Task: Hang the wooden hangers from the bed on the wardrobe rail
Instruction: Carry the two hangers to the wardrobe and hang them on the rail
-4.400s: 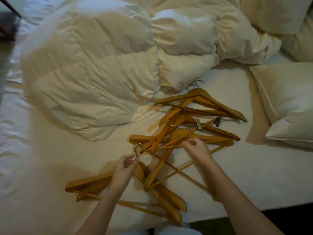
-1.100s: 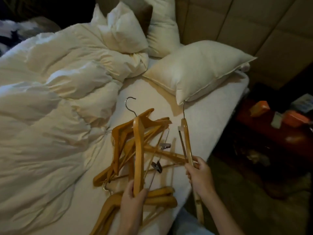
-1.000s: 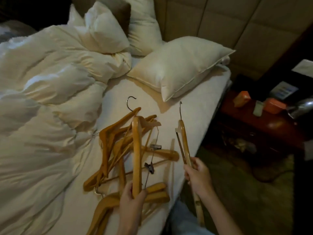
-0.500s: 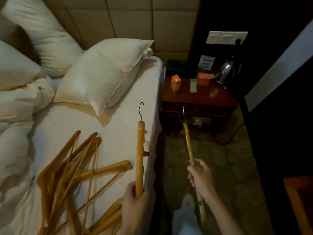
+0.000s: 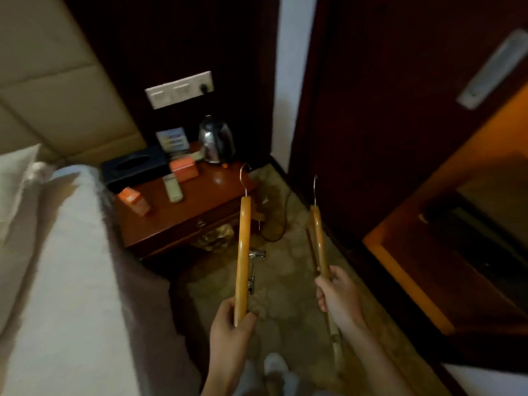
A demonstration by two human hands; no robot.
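My left hand [image 5: 231, 324] is shut on the lower end of a wooden hanger [image 5: 243, 252] held edge-on, metal hook pointing up, with metal clips on its bar. My right hand [image 5: 338, 298] grips a second wooden hanger [image 5: 317, 235] around its arm, hook up as well. Both hangers are held over the carpet between the bed [image 5: 65, 281] and a dark wardrobe [image 5: 400, 138] on the right. The pile of hangers on the bed is out of view. No rail is visible.
A red-brown nightstand [image 5: 200, 212] stands ahead with a kettle [image 5: 215, 140], orange boxes, a remote and a tissue box. A cable lies on the carpet beside it. An orange-lit opening [image 5: 457, 224] shows in the wardrobe at right. My feet are below.
The view has swung right, away from the bed and its hanger pile, toward the nightstand and wardrobe. Both hands still hold one hanger each, carried off the mattress.
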